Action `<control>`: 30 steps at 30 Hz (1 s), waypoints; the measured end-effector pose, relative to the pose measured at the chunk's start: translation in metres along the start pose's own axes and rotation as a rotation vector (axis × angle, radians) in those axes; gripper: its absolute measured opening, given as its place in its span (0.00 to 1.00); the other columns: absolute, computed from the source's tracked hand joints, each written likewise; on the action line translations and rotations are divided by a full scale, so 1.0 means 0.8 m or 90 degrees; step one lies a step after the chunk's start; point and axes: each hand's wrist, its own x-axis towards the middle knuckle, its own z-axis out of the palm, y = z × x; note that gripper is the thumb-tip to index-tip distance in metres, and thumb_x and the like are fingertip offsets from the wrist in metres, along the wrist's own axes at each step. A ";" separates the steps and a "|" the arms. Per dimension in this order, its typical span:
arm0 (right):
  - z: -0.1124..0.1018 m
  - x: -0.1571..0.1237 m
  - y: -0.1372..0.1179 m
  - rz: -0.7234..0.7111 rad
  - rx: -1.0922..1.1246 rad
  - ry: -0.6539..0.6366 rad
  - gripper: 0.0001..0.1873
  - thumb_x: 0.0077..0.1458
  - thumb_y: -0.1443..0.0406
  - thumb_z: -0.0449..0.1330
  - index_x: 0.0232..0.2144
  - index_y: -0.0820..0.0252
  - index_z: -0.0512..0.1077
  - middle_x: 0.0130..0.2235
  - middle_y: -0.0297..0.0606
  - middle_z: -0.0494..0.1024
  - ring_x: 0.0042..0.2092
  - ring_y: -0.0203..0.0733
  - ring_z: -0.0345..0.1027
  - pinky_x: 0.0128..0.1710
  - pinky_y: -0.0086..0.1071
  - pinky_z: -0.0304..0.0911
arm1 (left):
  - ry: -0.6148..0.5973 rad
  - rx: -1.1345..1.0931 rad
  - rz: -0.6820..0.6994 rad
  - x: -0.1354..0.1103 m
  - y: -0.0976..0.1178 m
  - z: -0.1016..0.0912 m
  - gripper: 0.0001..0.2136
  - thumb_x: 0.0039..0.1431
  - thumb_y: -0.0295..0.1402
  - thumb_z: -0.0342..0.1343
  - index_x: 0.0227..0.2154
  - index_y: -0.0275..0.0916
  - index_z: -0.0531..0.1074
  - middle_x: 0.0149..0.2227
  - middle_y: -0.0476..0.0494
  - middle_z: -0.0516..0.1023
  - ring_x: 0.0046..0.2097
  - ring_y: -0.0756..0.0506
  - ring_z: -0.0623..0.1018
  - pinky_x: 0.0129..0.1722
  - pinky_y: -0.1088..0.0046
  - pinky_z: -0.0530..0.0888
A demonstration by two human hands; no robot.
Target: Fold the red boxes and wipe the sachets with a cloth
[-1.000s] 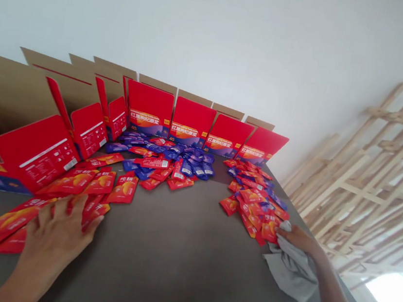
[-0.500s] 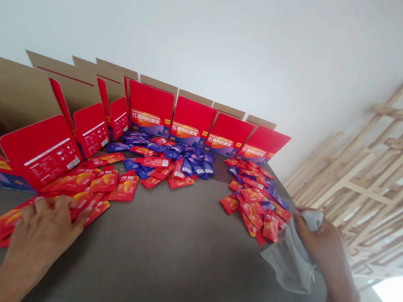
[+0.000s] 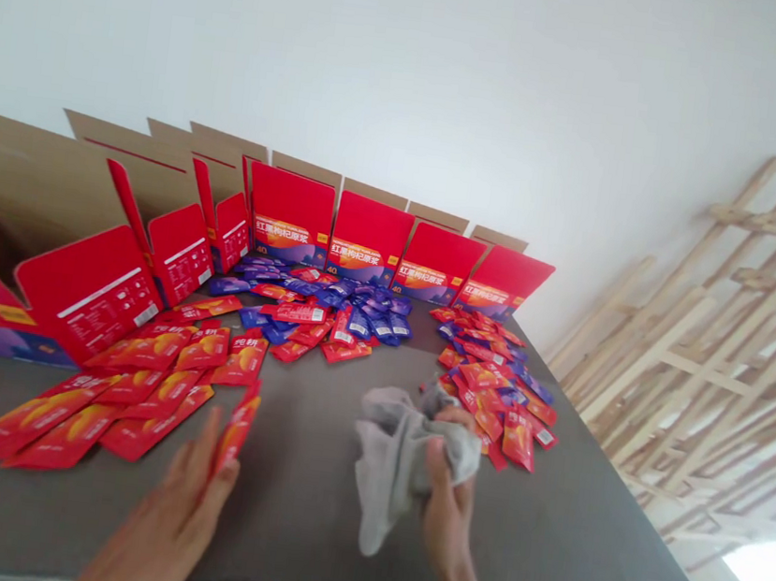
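Note:
Between the thumb and fingers of my left hand, a red sachet is held on edge above the table. My right hand grips a crumpled grey cloth, which hangs down to the left of the fist. Left of my left hand lie several overlapping red sachets. Behind my right hand is a pile of mixed red and purple sachets. Another mixed pile sits in the middle at the back.
Open red cartons with raised cardboard flaps line the back of the grey table, and more cartons stand along the left. Wooden frames lean against the white wall at the right, beyond the table's edge.
My left hand has lifted a red sachet off the left group and moved right with it. My right hand has carried the cloth leftward from the table's right side toward the middle.

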 end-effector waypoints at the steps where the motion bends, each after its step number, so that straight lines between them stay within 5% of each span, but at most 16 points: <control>1: 0.024 -0.011 0.005 0.047 0.065 -0.056 0.14 0.64 0.52 0.60 0.44 0.53 0.66 0.32 0.30 0.68 0.32 0.39 0.63 0.35 0.31 0.63 | -0.044 -0.023 0.013 -0.007 0.021 0.015 0.31 0.71 0.46 0.43 0.74 0.46 0.51 0.70 0.35 0.66 0.67 0.33 0.70 0.61 0.49 0.73; 3: 0.065 -0.029 0.010 0.111 0.149 -0.148 0.14 0.62 0.54 0.61 0.44 0.52 0.65 0.32 0.28 0.67 0.30 0.38 0.61 0.33 0.30 0.63 | -0.116 -0.135 0.052 -0.014 0.064 0.038 0.30 0.73 0.43 0.40 0.75 0.47 0.46 0.73 0.37 0.59 0.72 0.36 0.63 0.67 0.52 0.67; 6: 0.098 -0.046 0.011 0.126 0.180 -0.183 0.10 0.59 0.57 0.60 0.39 0.53 0.67 0.34 0.31 0.68 0.35 0.39 0.64 0.39 0.32 0.67 | -0.084 -0.214 0.101 -0.010 0.107 0.049 0.31 0.73 0.41 0.39 0.76 0.44 0.41 0.74 0.33 0.55 0.73 0.35 0.59 0.69 0.50 0.63; 13: 0.095 -0.061 0.011 0.141 0.186 -0.312 0.06 0.56 0.60 0.59 0.32 0.53 0.65 0.30 0.30 0.67 0.32 0.38 0.63 0.34 0.31 0.67 | -0.033 -0.224 0.080 0.018 0.112 0.029 0.31 0.73 0.42 0.38 0.75 0.46 0.42 0.59 0.33 0.68 0.59 0.35 0.74 0.58 0.47 0.75; 21: 0.072 -0.021 0.022 0.238 0.151 -0.085 0.13 0.56 0.55 0.62 0.40 0.55 0.71 0.37 0.33 0.76 0.38 0.41 0.71 0.43 0.34 0.70 | -0.138 -0.332 0.048 -0.028 0.134 0.061 0.32 0.68 0.48 0.49 0.73 0.49 0.54 0.62 0.34 0.70 0.58 0.34 0.76 0.55 0.54 0.77; 25: 0.055 -0.010 0.031 0.230 0.143 -0.007 0.17 0.57 0.52 0.64 0.41 0.56 0.71 0.37 0.33 0.76 0.38 0.42 0.72 0.44 0.35 0.69 | -0.134 -0.548 -0.124 -0.026 0.144 0.068 0.43 0.57 0.51 0.64 0.72 0.47 0.54 0.67 0.34 0.69 0.65 0.32 0.72 0.62 0.53 0.72; 30: 0.033 -0.013 0.030 0.112 0.044 0.187 0.15 0.60 0.52 0.62 0.41 0.55 0.69 0.38 0.34 0.74 0.42 0.43 0.70 0.46 0.35 0.65 | -0.220 -0.769 -0.341 -0.001 0.137 0.061 0.43 0.49 0.49 0.72 0.65 0.40 0.65 0.54 0.34 0.81 0.52 0.34 0.82 0.51 0.60 0.80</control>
